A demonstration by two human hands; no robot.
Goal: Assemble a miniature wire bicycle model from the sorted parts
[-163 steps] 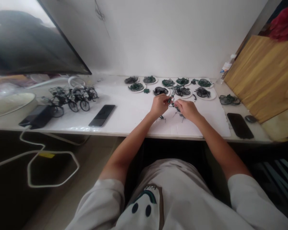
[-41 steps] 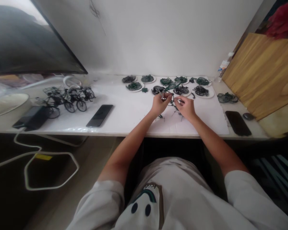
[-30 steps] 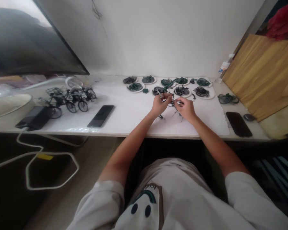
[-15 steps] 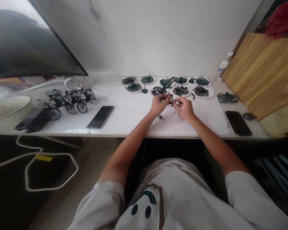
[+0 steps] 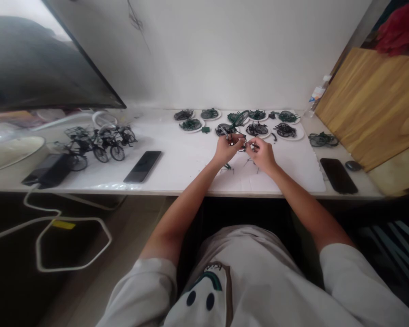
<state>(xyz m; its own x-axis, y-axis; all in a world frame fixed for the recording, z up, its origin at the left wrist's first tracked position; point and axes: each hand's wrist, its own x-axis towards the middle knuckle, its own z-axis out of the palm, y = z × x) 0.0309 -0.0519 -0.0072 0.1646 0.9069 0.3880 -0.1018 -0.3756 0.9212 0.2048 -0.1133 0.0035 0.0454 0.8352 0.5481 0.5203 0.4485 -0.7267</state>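
Observation:
My left hand (image 5: pixel 229 145) is closed in a pinch on a thin dark model bicycle part (image 5: pixel 242 147), above the white board. Close beside it, my right hand (image 5: pixel 261 152) pinches at the same part from the right; the fingers cover most of it. A silvery slim item (image 5: pixel 224 131) sticks up by the left fingers, its kind unclear. Below the hands lie a small green piece (image 5: pixel 228 166) and thin dark pieces (image 5: pixel 250 161). Just behind are white plates holding dark bicycle parts (image 5: pixel 257 129), with more dark wheels and parts (image 5: pixel 286 130) to the right.
Several assembled model bicycles (image 5: pixel 95 143) stand at the left near a black adapter (image 5: pixel 47 170). One phone (image 5: pixel 143 166) lies left of the board (image 5: pixel 187 159), another phone (image 5: pixel 338 175) right of it. A monitor (image 5: pixel 47 68), a bottle (image 5: pixel 317 95) and a wooden panel (image 5: pixel 371 104) border the table.
The fingertips of my two hands have shifted very slightly around the dark part, the left thumb a little closer to the right fingers. Everything on the table stays in place.

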